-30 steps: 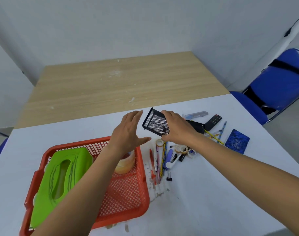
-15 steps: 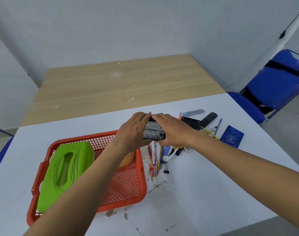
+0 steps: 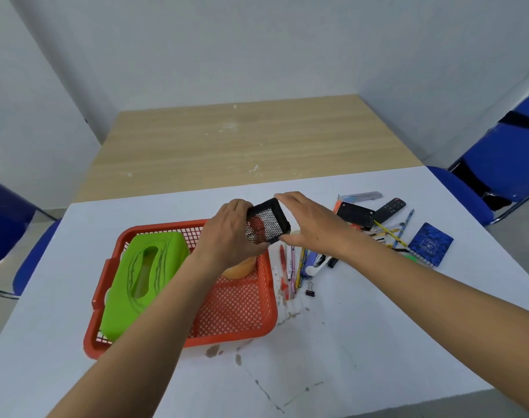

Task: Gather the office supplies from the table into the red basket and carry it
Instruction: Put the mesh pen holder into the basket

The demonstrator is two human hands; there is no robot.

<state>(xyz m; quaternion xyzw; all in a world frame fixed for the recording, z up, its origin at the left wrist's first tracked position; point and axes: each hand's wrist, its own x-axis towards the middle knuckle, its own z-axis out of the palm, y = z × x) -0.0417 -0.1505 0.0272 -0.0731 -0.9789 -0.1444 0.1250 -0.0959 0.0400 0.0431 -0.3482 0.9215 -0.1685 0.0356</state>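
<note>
A black mesh pen holder [image 3: 267,224] is held in the air between both hands, over the far right corner of the red basket [image 3: 242,324]. My left hand [image 3: 227,233] grips its left side and my right hand [image 3: 311,224] its right side. Inside the basket lie a green tissue box [image 3: 142,279] and a roll of tape [image 3: 240,268], partly hidden by my left wrist. Pens and pencils [image 3: 293,267], a binder clip [image 3: 310,290], a black box [image 3: 355,215], a remote [image 3: 389,209] and a blue notebook [image 3: 430,244] lie on the white table [image 3: 362,342] to the right.
A wooden table [image 3: 242,143] adjoins the far edge of the white one. Blue chairs stand at the right [image 3: 504,164] and at the left [image 3: 7,236]. Brown stains [image 3: 224,352] mark the white table near the basket's front.
The pen holder passed from my right hand alone to both hands, and has turned so its open mouth faces up and right. The camera view shifted slightly back.
</note>
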